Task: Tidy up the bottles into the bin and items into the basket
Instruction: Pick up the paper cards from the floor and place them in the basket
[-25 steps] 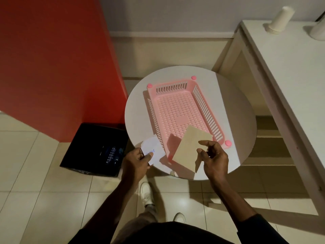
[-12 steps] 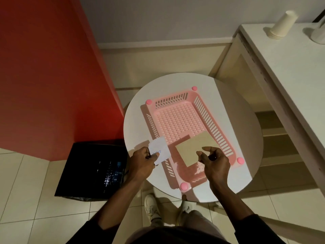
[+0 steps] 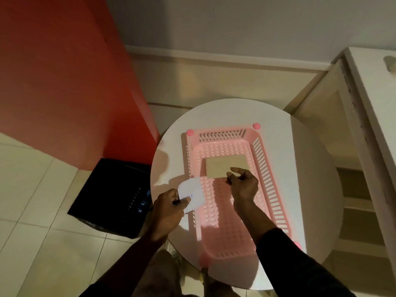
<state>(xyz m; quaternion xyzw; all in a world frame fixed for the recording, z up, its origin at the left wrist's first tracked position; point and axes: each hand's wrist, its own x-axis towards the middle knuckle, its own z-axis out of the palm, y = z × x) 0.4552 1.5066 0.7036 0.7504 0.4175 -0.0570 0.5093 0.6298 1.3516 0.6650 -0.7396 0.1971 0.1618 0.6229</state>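
- Your left hand (image 3: 169, 207) pinches a white paper slip (image 3: 191, 194) between thumb and curled fingers, and the slip stands up from the grip.
- The slip hangs over the left edge of the round white table (image 3: 310, 168), just at the left rim of the pink basket (image 3: 276, 189). There is blue writing on it, too small to read.
- Your right hand (image 3: 244, 185) is over the middle of the basket, its fingers loosely curved and parted, with nothing between them.
- Its fingertips (image 3: 234, 169) overlap the near right corner of a tan card (image 3: 220, 168); I cannot tell whether they touch it.
- The tan card lies flat on the basket floor, in the far half, its long side across the basket.
- The basket sits lengthwise on the table, reaching from near the far edge to the near edge.
- The black bin (image 3: 113, 194) stands on the tiled floor beside the table's left edge, at the foot of the red wall (image 3: 64, 82). Something glints inside it, too dark to name.
- A white desk (image 3: 381, 114) runs along the right, beyond the table's right edge.
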